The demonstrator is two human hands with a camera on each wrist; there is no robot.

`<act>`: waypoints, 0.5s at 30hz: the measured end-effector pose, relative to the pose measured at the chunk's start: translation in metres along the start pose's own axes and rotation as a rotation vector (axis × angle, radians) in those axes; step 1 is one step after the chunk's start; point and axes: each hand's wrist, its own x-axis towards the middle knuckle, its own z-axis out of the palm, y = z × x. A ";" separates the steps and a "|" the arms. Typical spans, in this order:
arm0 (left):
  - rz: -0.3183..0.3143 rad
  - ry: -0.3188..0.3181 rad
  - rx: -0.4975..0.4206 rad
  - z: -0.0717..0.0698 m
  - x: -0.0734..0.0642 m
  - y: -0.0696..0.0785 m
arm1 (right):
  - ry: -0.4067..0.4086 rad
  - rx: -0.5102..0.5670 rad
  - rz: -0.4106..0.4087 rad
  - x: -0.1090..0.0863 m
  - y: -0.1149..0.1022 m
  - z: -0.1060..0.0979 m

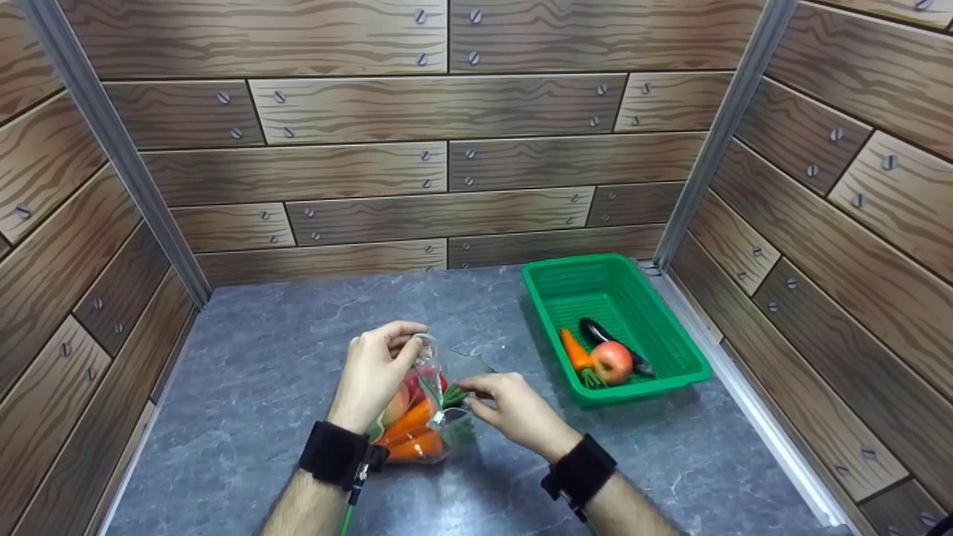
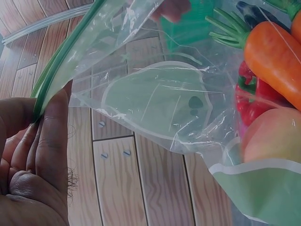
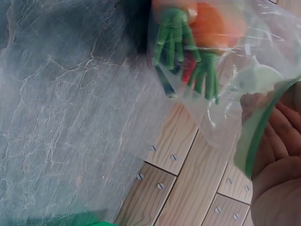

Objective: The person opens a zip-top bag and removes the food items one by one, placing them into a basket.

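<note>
My left hand [image 1: 376, 368] pinches the green-edged mouth of a clear plastic bag [image 2: 155, 101] at the lower middle of the head view, the fingers closed on the strip with the thumb against them. My right hand [image 1: 517, 413], just to the right, has its fingers partly bent, thumb and forefinger a little apart at the bag's other side; whether they grip the film or only touch it, I cannot tell. Inside the bag, 2 orange carrots [image 1: 409, 428] lie side by side, their green tops toward my right fingers in the head view. A red pepper [image 2: 256, 99] and a pink-and-yellow fruit [image 2: 273, 134] sit in there too, at the right of the left wrist view, near a dark item [image 2: 254, 13] mostly hidden behind a carrot. The bag's pale green print shows through the film.

At the right of the head frame, a green basket [image 1: 581, 279] stands on the gray marbled bench [image 1: 268, 357], holding 1 carrot [image 1: 575, 350], 1 red apple [image 1: 613, 362] and 1 dark eggplant [image 1: 597, 330], grouped toward its near end. Black straps [image 1: 333, 450] circle both my wrists. Wood-patterned walls [image 1: 350, 104] fill the upper frame.
</note>
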 end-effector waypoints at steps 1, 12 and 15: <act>0.002 -0.001 -0.003 0.000 0.000 -0.001 | 0.004 -0.017 -0.002 0.002 0.001 0.001; 0.008 -0.004 0.007 0.000 -0.002 -0.003 | -0.042 -0.189 0.073 0.019 0.006 0.008; 0.020 -0.003 0.007 0.000 -0.002 -0.004 | -0.073 -0.222 0.076 0.022 0.005 0.009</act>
